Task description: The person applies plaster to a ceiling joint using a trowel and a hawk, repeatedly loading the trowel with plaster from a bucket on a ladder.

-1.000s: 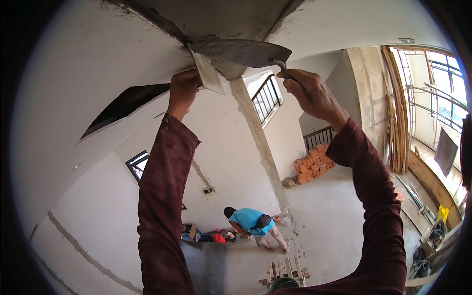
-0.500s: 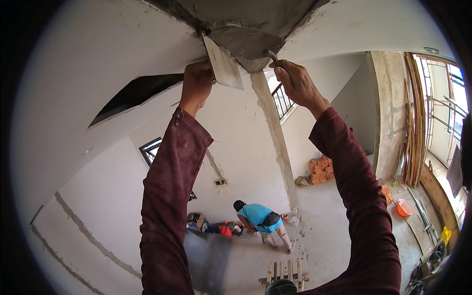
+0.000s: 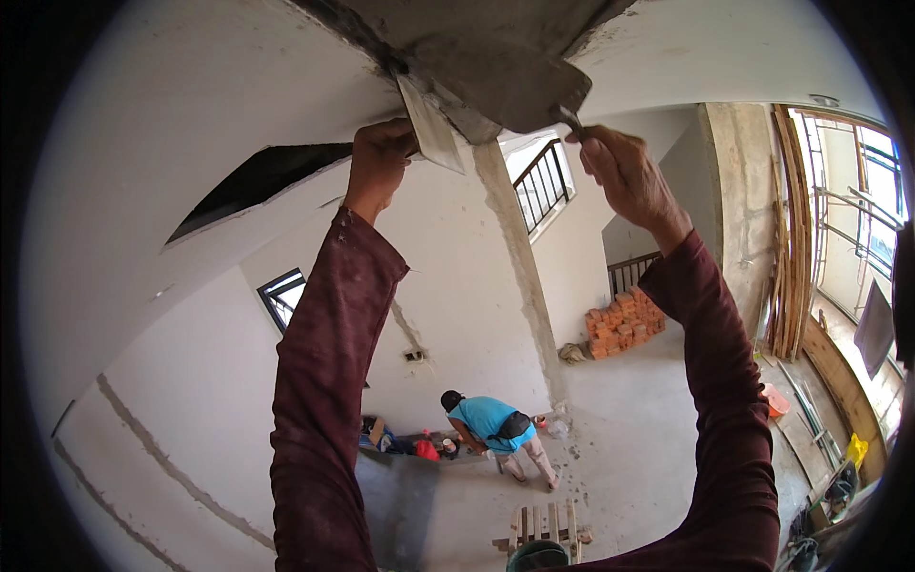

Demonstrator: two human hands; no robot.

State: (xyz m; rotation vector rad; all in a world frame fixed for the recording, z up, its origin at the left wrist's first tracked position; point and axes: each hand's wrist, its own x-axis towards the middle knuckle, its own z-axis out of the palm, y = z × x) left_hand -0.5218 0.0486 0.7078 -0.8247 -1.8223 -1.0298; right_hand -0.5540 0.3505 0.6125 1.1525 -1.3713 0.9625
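We count two hands, one trowel (image 3: pixel 505 86) and one pale plate (image 3: pixel 431 129). The left hand (image 3: pixel 379 157) is closed on the left edge of the plate; its fingertips are partly hidden. The right hand (image 3: pixel 629 176) grips the handle of the trowel. The trowel is overhead, to the right of the plate, with its broad blade in front of the grey mortar surface (image 3: pixel 477 17); we cannot tell whether blade and mortar touch. The plate hangs tilted.

Around the work, we count one co-worker (image 3: pixel 496 424), bent forward far below; one brick stack (image 3: pixel 624 324) at the far right; one green bucket (image 3: pixel 538 558) on the near side, partly cut off, beside a slatted wooden stand (image 3: pixel 553 524); and one yellow bag (image 3: pixel 856 450) at the right. Upright planks (image 3: pixel 789 248) stand far right. Our two sleeves block parts of the wall (image 3: pixel 457 248) and floor (image 3: pixel 620 429).

At the left, a dark opening (image 3: pixel 253 186) has an edge running up toward the left hand. A vertical grey strip (image 3: pixel 519 248) divides the wall. Open air separates the right hand from the plate, and a wide gap lies between the forearms.
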